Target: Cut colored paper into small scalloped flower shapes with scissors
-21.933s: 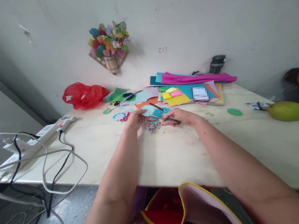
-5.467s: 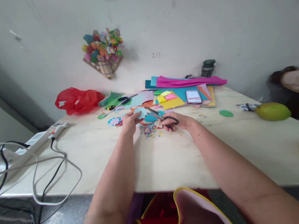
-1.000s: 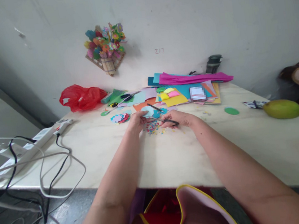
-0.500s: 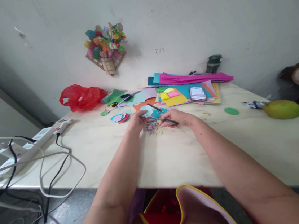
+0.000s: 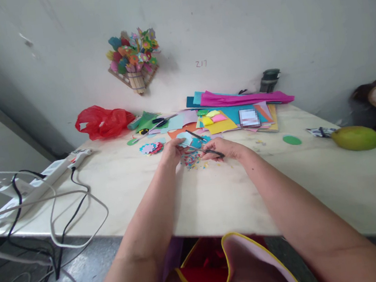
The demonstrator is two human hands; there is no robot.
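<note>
Over the middle of the table, my left hand (image 5: pixel 173 151) pinches a light blue paper disc (image 5: pixel 185 137) by its near edge. My right hand (image 5: pixel 217 148) is closed round the dark handles of a pair of scissors (image 5: pixel 212 151). The blades point left, spread apart at the disc. Small coloured paper scraps (image 5: pixel 192 160) lie on the table below both hands. Left of my left hand are scalloped paper shapes (image 5: pixel 150 149) in lilac, blue and red. More blue cut paper (image 5: pixel 205 140) lies just behind the scissors.
Coloured paper sheets (image 5: pixel 222 125) and a magenta roll (image 5: pixel 247 97) lie along the wall, with another pair of scissors (image 5: pixel 160 122). A red plastic bag (image 5: pixel 103 121) sits at back left. Power strips with cables (image 5: pixel 46 174) occupy the left side; a green-yellow fruit (image 5: pixel 356 138) lies right.
Both hands stay almost in place, holding the same disc and scissors. The whole view has shifted very slightly.
</note>
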